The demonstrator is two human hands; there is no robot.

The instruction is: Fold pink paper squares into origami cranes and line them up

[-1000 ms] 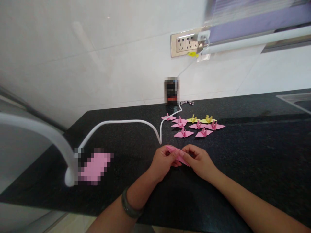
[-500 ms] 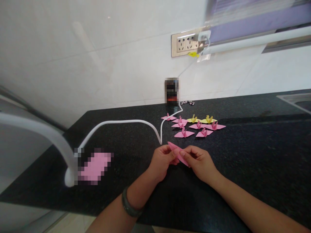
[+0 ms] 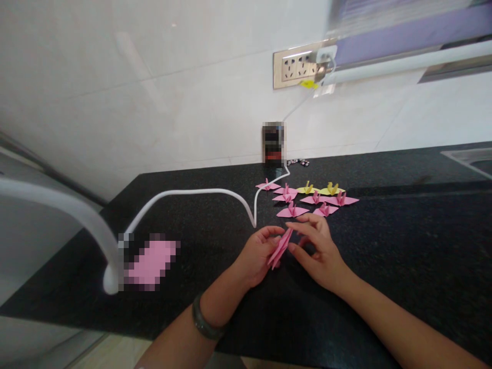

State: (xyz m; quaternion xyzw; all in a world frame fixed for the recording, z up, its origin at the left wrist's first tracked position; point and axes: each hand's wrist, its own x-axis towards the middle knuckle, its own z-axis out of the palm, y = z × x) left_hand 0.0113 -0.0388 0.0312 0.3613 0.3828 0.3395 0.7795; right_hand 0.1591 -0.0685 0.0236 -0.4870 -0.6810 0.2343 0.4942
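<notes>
A folded piece of pink origami paper (image 3: pixel 281 248) is pinched in my left hand (image 3: pixel 258 256), tilted with its upper end to the right. Several layers show along its edge. My right hand (image 3: pixel 321 256) is just to the right, its thumb and index finger apart beside the paper's upper end; whether a fingertip touches it I cannot tell. Beyond my hands stand several folded paper cranes, pink ones such as the near pink crane (image 3: pixel 292 210) and two yellow ones, among them the right yellow crane (image 3: pixel 332 189).
The dark countertop (image 3: pixel 207 225) meets a tiled wall with a socket panel (image 3: pixel 294 66). A white cable (image 3: pixel 200 192) crosses the counter on the left, near a blurred pink patch (image 3: pixel 154 264). A pixelated dark object (image 3: pixel 273 143) leans at the wall. A sink edge (image 3: pixel 461 159) is far right.
The pink paper has turned from slanting down rightward to slanting up rightward. My right hand has let go of its pinch and spread its fingers; my left hand still grips the paper.
</notes>
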